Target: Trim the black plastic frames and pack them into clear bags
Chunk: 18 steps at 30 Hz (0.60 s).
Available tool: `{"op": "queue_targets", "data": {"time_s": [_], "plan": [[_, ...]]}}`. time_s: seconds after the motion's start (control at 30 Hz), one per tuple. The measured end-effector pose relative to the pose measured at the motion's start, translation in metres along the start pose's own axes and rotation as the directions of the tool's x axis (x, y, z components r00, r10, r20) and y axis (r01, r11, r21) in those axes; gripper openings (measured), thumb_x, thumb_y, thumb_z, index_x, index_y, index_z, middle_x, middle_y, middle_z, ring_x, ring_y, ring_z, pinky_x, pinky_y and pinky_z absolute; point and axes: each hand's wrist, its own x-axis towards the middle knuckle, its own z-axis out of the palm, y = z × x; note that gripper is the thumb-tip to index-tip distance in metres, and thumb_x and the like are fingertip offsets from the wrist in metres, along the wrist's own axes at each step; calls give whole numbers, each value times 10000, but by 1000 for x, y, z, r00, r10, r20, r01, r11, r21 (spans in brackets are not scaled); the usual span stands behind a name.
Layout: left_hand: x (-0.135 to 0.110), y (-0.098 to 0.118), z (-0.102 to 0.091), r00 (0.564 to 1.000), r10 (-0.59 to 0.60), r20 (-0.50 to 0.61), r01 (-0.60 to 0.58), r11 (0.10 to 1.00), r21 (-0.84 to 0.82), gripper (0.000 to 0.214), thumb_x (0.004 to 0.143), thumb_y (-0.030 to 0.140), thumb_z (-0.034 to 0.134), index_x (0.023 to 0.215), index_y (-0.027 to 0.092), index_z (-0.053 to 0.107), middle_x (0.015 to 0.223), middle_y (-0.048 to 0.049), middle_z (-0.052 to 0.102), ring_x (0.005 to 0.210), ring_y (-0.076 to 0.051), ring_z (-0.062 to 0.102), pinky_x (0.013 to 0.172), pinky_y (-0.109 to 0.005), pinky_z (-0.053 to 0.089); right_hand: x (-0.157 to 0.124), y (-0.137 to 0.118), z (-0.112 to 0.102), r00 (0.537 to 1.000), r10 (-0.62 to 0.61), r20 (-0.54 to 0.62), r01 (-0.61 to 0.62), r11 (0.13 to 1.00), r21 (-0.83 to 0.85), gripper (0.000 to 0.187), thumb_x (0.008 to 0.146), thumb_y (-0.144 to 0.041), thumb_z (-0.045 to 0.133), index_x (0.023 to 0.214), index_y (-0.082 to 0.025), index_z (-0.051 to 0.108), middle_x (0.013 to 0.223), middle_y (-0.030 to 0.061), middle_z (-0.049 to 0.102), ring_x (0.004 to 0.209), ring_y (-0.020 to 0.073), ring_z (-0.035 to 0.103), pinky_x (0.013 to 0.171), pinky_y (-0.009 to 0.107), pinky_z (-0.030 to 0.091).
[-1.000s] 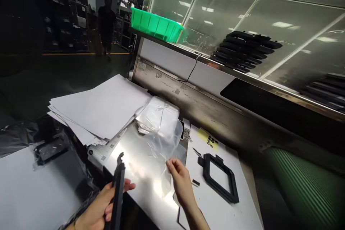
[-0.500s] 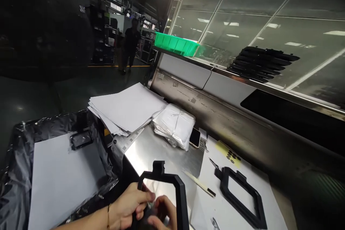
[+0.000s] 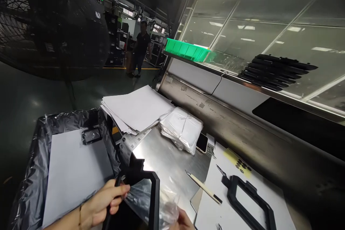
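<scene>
My left hand (image 3: 105, 197) was clamped on a black rubbery frame (image 3: 155, 201), its fingers curled round the near bar, and the frame stood tilted up just in front of the edge of the stainless bench (image 3: 172, 161). A clear plastic film (image 3: 142, 196) lay across the frame's opening and sagged towards my right hand (image 3: 183, 222). Only part of that hand showed at the bottom edge, so I could not tell whether it was gripping the film or merely touching it. The frame looked light and fairly stiff, with a little give, so its solid bars seemed the safest place to hold. The film looked thin, slippery and easily crumpled, best pinched by a loose edge. Farther along the bench, a second black frame (image 3: 232, 196) rested on a white sheet (image 3: 212, 201), near a slim pointed tool (image 3: 205, 188), tweezers (image 3: 221, 170) and a yellow slip of small black rings (image 3: 238, 163). A bagged white pack (image 3: 182, 131), a phone (image 3: 202, 143) and a stack of paper (image 3: 137, 107) lay beyond, and a bin lined with black plastic (image 3: 35, 172) stood to my left.
</scene>
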Motion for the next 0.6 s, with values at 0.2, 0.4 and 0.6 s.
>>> {"op": "queue_targets", "data": {"time_s": [0.2, 0.4, 0.6], "plan": [[-14, 29, -57, 997, 73, -21, -73, 997, 9, 274, 653, 327, 654, 661, 127, 467, 510, 87, 363, 368, 20, 172, 356, -142, 140, 18, 3, 69, 993, 111, 24, -113, 990, 88, 312, 614, -272, 602, 491, -201, 325, 455, -85, 298, 378, 46, 288, 371, 188, 288], [-56, 74, -121, 998, -28, 63, 21, 993, 112, 295, 761, 409, 499, 898, 153, 544, 559, 42, 439, 405, -25, 274, 393, -173, 213, 52, 6, 131, 983, 134, 127, -134, 991, -10, 273, 817, -305, 469, 597, -155, 410, 498, -90, 352, 360, 21, 248, 347, 158, 239], [-58, 95, -139, 966, -193, 170, 146, 956, 257, 732, 779, 410, 469, 1339, 256, 23, 520, 48, 529, 349, -44, 327, 410, -188, 240, 71, 30, 187, 957, 132, 259, -78, 975, -209, 208, 823, -314, 468, 693, -155, 430, 600, -58, 462, 412, 30, 348, 368, 158, 260]]}}
